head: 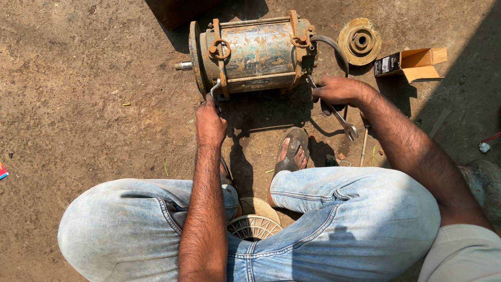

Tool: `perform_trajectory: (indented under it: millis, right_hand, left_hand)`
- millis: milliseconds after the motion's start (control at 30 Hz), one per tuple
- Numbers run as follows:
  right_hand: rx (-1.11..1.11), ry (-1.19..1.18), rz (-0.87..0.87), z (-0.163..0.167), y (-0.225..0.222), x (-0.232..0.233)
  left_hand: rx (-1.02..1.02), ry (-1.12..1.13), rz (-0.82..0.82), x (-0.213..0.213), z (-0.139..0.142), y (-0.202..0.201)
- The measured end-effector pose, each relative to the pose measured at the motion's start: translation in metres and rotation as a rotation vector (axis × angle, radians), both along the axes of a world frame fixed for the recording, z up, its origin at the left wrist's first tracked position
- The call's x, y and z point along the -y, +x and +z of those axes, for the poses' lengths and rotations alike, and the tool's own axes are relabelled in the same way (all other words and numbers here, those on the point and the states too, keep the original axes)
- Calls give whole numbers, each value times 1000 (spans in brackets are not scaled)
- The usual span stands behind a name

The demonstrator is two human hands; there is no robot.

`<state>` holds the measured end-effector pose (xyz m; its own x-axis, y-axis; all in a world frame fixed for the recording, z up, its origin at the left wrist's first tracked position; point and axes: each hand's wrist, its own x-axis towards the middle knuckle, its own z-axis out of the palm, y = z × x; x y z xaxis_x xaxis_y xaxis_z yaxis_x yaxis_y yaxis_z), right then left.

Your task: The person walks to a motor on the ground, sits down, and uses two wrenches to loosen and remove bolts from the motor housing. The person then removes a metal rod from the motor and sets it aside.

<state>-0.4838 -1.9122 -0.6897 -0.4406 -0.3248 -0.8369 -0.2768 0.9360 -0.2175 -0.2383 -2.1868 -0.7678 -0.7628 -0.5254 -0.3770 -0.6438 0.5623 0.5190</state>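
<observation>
A rusty cylindrical electric motor lies on its side on the dirt ground, its shaft pointing left. My left hand grips a small metal wrench set against the motor's left flange. My right hand holds a long silver spanner whose head meets the motor's right end, while its other end points down toward my foot. A black cable curves out from the motor's right end.
A round rusty end cover and an open cardboard box lie at the upper right. My sandalled foot rests below the motor. A pale fan disc sits between my knees. A thin rod lies beside the spanner.
</observation>
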Motion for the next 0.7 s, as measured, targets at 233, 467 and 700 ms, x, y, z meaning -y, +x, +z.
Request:
perform_trajectory:
  millis: [233, 467, 700]
  right_hand:
    - [-114, 5, 234, -49, 23, 7]
    - [-145, -71, 208, -49, 25, 14]
    - [-20, -39, -78, -1, 11, 23]
  left_hand:
    - [8, 21, 18, -1, 0, 0]
    - [-26, 11, 14, -1, -1, -1]
    - [-11, 15, 12, -1, -2, 0]
